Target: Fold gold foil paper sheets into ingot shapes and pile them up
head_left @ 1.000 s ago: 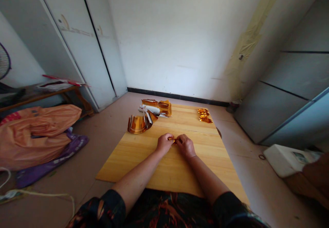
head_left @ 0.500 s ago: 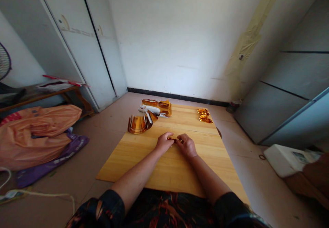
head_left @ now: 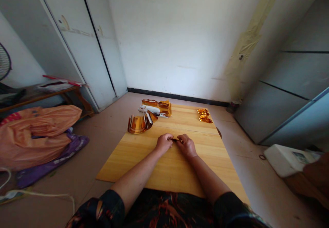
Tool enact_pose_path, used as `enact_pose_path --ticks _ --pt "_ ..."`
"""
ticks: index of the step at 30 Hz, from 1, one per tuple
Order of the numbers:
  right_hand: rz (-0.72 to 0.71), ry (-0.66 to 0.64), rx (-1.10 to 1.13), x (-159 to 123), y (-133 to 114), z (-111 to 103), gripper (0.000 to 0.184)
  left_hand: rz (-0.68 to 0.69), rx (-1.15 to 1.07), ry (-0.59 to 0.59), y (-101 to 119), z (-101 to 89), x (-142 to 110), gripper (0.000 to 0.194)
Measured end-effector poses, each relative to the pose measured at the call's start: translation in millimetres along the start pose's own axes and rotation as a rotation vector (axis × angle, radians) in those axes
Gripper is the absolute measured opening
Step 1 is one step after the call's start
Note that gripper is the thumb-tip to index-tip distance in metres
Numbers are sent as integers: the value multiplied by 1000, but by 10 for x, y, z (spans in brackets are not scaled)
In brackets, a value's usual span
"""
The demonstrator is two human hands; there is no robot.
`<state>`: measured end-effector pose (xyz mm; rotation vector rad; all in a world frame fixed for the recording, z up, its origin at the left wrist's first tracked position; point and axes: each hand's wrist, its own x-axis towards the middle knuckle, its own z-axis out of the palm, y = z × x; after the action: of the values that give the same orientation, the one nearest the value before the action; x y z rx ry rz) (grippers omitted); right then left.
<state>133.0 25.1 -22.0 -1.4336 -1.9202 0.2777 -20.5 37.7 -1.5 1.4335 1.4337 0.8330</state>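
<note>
Near the centre of the frame, the person's left hand (head_left: 163, 144) and right hand (head_left: 187, 146) meet over a wooden table (head_left: 128, 166); each is closed in a pinch on one end of a narrow, dark gold strip (head_left: 174, 139), thumb against fingers; the far ends of the strip are hidden by the fingers, so its full shape cannot be told. The two-ended hold probably serves to keep so thin a piece taut and level; the forearms reach up from the lower edge of the frame, which likely lets the hands work steadily close in front of the body.

Left of centre, a curved stack of gold sheets (head_left: 138, 123) stands bowed on the table, pale edges showing; just beyond it, in the upper middle, lies a flatter gold bundle (head_left: 165, 108) with a white roll (head_left: 149, 109) beside it; both sit on the left-hand side, perhaps so that loose sheets stay within easy reach of the left hand. At the table's far right corner, shiny folded gold pieces (head_left: 204, 115) rest in a small group, well apart from the sheets; that gap seems meant to keep shaped pieces from mixing with flat ones.
</note>
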Motion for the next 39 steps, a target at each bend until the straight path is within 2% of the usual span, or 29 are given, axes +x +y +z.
enact_pose_path --ticks 10,15,22,27,33,36,39 --pt "35 -50 -75 34 -6 -27 21 -1 77 -9 42 -19 -20 44" --pt "38 -32 -52 23 24 -1 26 14 144 -1 40 -34 -19 53" --pt "52 21 -7 21 107 18 37 9 314 67 34 -101 4 60" --pt "30 13 22 24 147 25 41 -10 406 58 35 -155 9 64" --pt "23 -16 5 22 118 7 35 -4 441 69 24 -156 13 54" --pt "25 -58 -22 24 77 4 28 30 547 66 44 -176 0 47" --pt "34 -68 -37 24 50 2 25 -7 653 71 88 -232 -32 48"
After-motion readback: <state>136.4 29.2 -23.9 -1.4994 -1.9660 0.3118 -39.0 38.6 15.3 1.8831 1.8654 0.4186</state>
